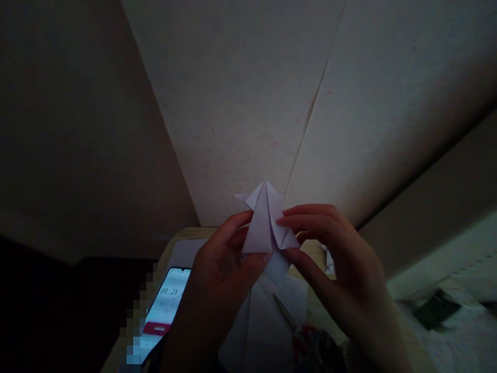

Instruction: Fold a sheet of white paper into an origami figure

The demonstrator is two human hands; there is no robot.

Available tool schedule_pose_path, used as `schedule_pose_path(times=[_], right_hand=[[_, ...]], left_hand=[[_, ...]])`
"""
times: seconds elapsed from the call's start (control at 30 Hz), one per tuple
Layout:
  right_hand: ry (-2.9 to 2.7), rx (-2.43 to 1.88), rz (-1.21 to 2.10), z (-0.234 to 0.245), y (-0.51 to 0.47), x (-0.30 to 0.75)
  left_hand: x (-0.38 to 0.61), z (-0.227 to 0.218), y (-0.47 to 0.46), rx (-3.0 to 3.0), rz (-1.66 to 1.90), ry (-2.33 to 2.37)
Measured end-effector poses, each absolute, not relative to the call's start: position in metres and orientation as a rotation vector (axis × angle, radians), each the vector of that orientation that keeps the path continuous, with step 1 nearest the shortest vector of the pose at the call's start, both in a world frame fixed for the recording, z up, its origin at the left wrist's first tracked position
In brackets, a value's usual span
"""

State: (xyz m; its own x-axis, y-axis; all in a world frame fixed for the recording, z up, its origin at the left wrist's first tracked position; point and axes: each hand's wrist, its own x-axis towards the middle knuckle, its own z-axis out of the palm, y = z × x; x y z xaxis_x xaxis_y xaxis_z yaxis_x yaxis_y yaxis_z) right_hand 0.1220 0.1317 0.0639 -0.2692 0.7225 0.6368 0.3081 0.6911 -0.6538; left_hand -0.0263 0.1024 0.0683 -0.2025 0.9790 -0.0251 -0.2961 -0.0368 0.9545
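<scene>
Between my two hands is a piece of folded white paper (258, 230), held up above the small table. It comes to a point at the top, has long flaps running down the front, and a small tip sticks out at its upper left. My left hand (223, 274) grips the lower left part, thumb along the bottom edge and fingers behind. On the other side my right hand (341, 254) pinches the lower right flap, with the thumb below and fingertips on its side edge. Fingers hide part of the back of the paper.
Under my hands, white paper sheets (260, 331) and scissors (285, 311) with red handles lie on the wooden table (316, 311). A lit phone (165, 300) showing a timer is at the left. A pale wall (240, 103) rises close behind. White plastic material (466, 321) lies at the right.
</scene>
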Motion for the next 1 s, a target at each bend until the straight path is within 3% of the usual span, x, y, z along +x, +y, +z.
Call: schedule_pose_path(times=[0.53,0.77,1.0], right_hand=[[-1.733,-0.879,0.371,0.052,0.133,0.125],[-1.986,-0.792,0.226,0.059,0.134,0.129],[-2.126,-0.815,0.282,0.056,0.137,0.138]], left_hand=[[-0.024,0.064,0.104,0.803,1.501,1.115],[-0.026,0.059,0.104,0.889,1.494,1.115],[-0.025,0.057,0.104,0.904,1.531,1.084]])
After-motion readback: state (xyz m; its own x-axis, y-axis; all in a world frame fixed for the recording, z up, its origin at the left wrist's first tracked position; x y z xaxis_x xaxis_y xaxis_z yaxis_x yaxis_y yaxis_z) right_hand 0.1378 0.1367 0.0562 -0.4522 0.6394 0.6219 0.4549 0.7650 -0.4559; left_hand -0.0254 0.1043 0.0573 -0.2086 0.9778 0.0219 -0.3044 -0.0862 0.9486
